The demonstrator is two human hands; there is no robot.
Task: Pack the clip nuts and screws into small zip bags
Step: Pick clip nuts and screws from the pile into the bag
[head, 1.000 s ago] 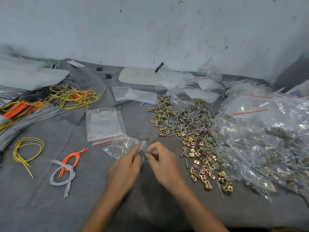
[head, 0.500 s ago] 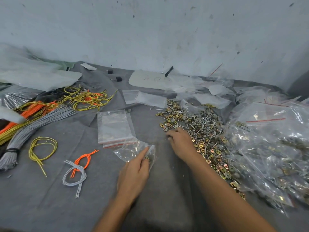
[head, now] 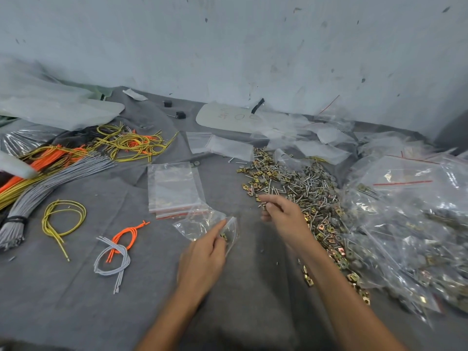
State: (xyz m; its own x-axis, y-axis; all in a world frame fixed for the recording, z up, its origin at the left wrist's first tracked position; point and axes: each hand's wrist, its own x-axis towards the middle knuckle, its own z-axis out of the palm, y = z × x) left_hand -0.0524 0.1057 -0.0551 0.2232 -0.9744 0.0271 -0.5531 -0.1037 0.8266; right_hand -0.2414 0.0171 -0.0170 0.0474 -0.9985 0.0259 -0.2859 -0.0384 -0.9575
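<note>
So, the small zip bag is sitting low over the gray cloth, front and centre, just below the stack of empty zip bags. The left hand is pinching it at the mouth, index finger stretched along the plastic and thumb mostly hidden behind it. At least one brassy clip nut is already lying inside near the opening.

The right hand is hovering at the near edge of the loose pile of clip nuts and screws. Its fingers are curled in and the tips are pinching a small piece of hardware. It's too tiny for me to call it a nut or a screw.

My read is that we're mid-fill, with the bag nowhere near done. If you're doing this yourself:
- Be spreading the mouth wide with the holding hand, because that film is floppy and closes on itself.
- Be dropping pieces in past the zip strip, not onto it.
- Go point-first with screws and they'll be snagging the plastic, so head-first is probably safer.
- Be tilting the bag back so nothing is rolling out.

Further out, the filled bags are heaping up on the right, and bundles of orange, yellow and gray wires are lying off to the left.
</note>
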